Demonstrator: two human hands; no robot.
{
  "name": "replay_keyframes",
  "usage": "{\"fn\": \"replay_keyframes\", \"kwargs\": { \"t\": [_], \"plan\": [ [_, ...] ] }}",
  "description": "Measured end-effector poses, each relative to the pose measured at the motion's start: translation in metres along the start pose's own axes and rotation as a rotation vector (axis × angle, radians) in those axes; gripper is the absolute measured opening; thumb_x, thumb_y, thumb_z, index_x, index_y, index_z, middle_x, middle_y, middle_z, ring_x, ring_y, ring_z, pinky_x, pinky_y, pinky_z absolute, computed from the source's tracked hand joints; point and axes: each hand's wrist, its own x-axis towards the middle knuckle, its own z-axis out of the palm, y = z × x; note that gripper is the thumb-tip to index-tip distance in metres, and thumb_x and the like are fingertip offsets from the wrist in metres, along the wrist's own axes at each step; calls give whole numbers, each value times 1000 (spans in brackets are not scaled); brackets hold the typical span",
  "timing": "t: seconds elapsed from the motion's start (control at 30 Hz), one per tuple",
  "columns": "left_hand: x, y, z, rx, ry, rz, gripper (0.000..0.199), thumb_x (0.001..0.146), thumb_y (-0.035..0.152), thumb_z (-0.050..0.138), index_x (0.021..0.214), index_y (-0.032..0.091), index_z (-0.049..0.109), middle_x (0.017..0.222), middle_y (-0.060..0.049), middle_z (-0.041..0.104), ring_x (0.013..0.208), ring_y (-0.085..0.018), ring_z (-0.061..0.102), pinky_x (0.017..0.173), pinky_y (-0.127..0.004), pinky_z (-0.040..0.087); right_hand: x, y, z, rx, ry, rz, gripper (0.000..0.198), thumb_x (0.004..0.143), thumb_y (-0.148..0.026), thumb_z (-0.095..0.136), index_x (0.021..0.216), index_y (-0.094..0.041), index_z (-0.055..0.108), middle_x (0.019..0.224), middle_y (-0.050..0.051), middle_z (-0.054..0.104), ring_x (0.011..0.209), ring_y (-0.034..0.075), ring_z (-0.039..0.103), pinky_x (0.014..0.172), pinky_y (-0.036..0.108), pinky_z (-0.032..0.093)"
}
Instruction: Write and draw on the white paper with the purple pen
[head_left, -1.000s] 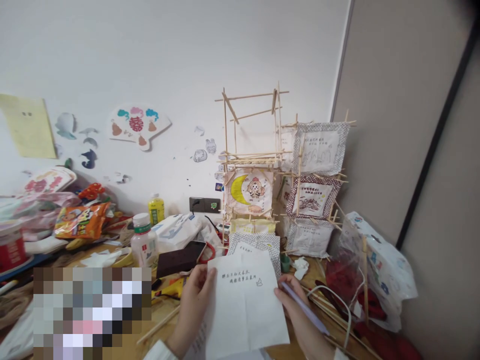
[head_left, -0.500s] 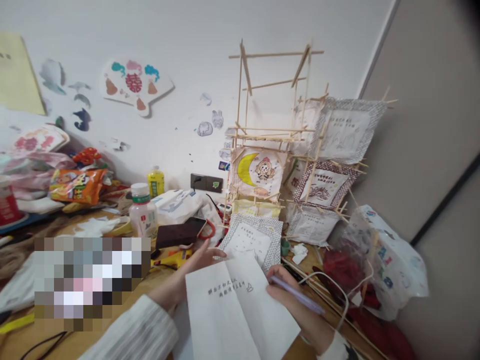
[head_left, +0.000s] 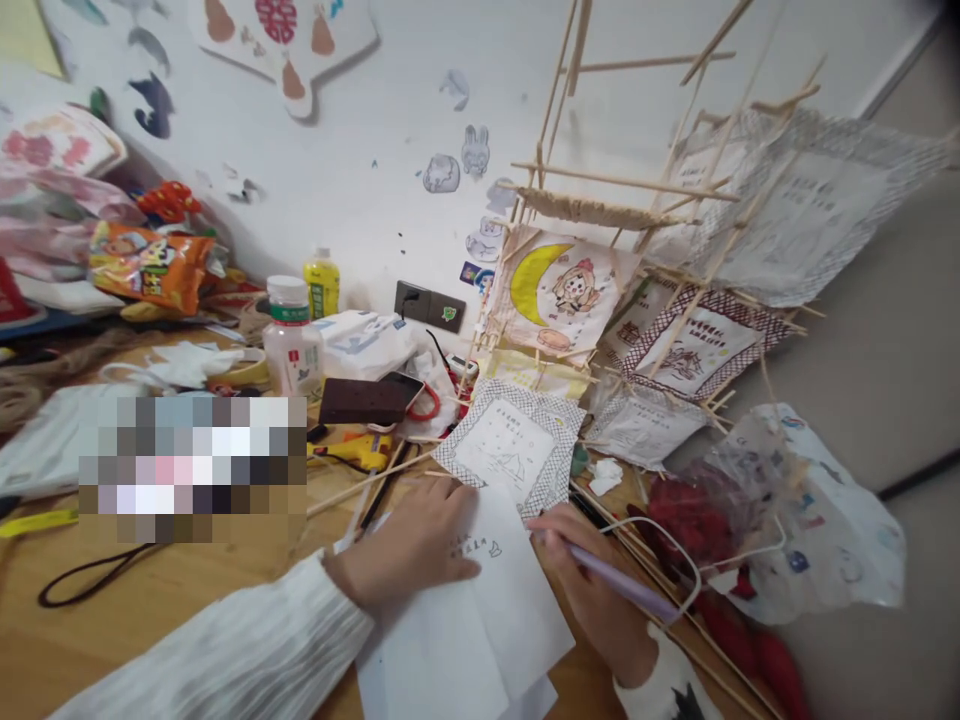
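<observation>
A white sheet of paper (head_left: 517, 610) with handwritten characters and a small drawing lies on other sheets at the table's front. My left hand (head_left: 420, 540) rests on its upper left part, fingers laid over some of the writing. At the sheet's right edge my right hand (head_left: 592, 600) is closed round a light purple pen (head_left: 626, 585), whose tip points toward the upper edge of the paper. Just beyond stands a drawing with a checked border (head_left: 510, 450), leaning against a frame of wooden sticks (head_left: 622, 185) hung with several decorated panels.
Left of the papers lie a yellow glue gun (head_left: 360, 452), a dark box (head_left: 364, 402) and a bottle with a white cap (head_left: 291, 340). A snack bag (head_left: 150, 265) sits at the back left. On the right are a white cable (head_left: 694, 560) and a clear plastic bag (head_left: 832, 530).
The sheet has come down flat onto the other papers. My left hand has moved from beside its upper edge onto it. My right hand still holds the pen. The view has tilted downward.
</observation>
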Motion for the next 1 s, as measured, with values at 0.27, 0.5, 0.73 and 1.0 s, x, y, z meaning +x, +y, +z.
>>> {"fn": "replay_keyframes", "kwargs": {
  "t": [0.27,0.5,0.73,1.0],
  "plan": [
    [0,-8,17,54,-110,156,58,64,26,65,119,18,48,116,-13,48,111,-33,42,93,-47,35,-7,17,33,411,-201,339,26,80,-28,59,62,-18,44,50,-3,52,39,8,44,40,18,32],
    [3,-10,23,19,-140,180,50,65,27,67,112,21,55,117,-12,49,112,-35,42,93,-51,35,3,20,38,508,-240,323,28,91,-34,44,69,-17,49,53,-1,57,42,9,47,45,19,37],
    [3,-17,22,-55,-217,233,57,63,32,70,117,23,54,120,-11,53,117,-36,42,102,-53,27,-6,29,38,447,-266,328,30,80,-39,63,66,-18,48,54,-2,55,44,9,46,45,20,35],
    [3,-18,18,-63,-297,204,64,62,26,68,123,23,51,132,-12,47,128,-37,32,107,-55,19,-9,29,36,13,-314,135,34,84,-26,51,55,-18,36,52,-4,39,52,11,40,51,23,28]
  ]
}}
